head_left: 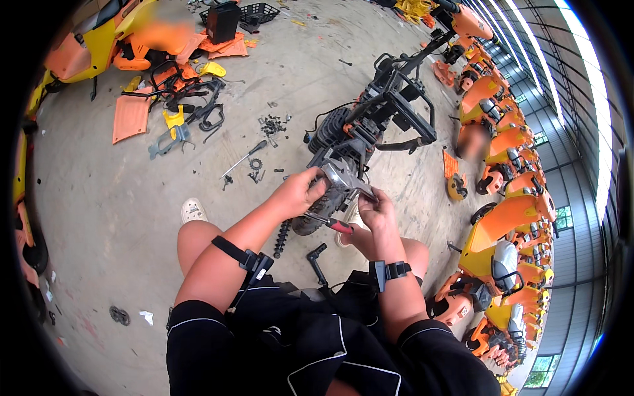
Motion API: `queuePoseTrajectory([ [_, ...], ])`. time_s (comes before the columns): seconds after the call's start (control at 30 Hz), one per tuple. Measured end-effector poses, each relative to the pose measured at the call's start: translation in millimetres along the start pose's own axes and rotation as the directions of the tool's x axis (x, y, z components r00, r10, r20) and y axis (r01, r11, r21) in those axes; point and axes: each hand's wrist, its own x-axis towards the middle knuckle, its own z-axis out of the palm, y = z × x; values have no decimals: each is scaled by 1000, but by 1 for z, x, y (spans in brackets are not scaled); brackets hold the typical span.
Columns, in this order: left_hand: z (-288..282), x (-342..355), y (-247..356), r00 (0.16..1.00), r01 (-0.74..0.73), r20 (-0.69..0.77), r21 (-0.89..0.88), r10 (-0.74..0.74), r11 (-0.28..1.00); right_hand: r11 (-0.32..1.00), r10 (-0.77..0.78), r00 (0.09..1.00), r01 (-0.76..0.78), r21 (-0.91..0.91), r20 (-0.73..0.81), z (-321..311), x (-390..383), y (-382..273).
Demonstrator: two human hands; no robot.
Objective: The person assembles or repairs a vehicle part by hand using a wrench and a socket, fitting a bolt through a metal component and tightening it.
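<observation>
Both my hands are closed on a grey metal tool that looks like an adjustable wrench (338, 174). My left hand (302, 193) pinches it beside its wide, shiny head. My right hand (377, 209) grips the handle end, to the right. The wrench is over the near end of a stripped scooter frame (360, 122), which lies between my knees and stretches away from me. Below my hands sits a dark wheel (306, 225), partly hidden. A red-handled tool (339, 226) shows beside the wheel; its far part is hard to make out.
On the floor are a coil-spring shock absorber (282, 236), a bent black part (317, 256), a screwdriver (244, 158), a toothed ring (255, 164) and scattered bolts (272, 124). Removed panels (131, 119) lie far left. Orange-yellow scooters (496, 228) line the right side.
</observation>
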Motion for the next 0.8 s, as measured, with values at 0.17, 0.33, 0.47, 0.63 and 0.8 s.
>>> queuePoseTrajectory([
  [0.17,4,7,1,947,300,-146,69,-287,952,997,-75,986,74,10,150,-1,-68,4],
  [0.33,7,13,-25,862,453,-305,102,-405,886,845,-309,886,422,-329,345,13,-116,22],
  [0.47,4,12,-15,866,481,-240,164,-438,862,235,-419,514,857,-458,749,34,-136,15],
  [0.63,-2,5,10,874,483,-164,396,-457,781,-261,41,-15,965,25,999,116,-159,15],
  [0.8,2,2,9,889,412,-41,506,-456,758,145,131,407,894,-424,904,172,-171,46],
])
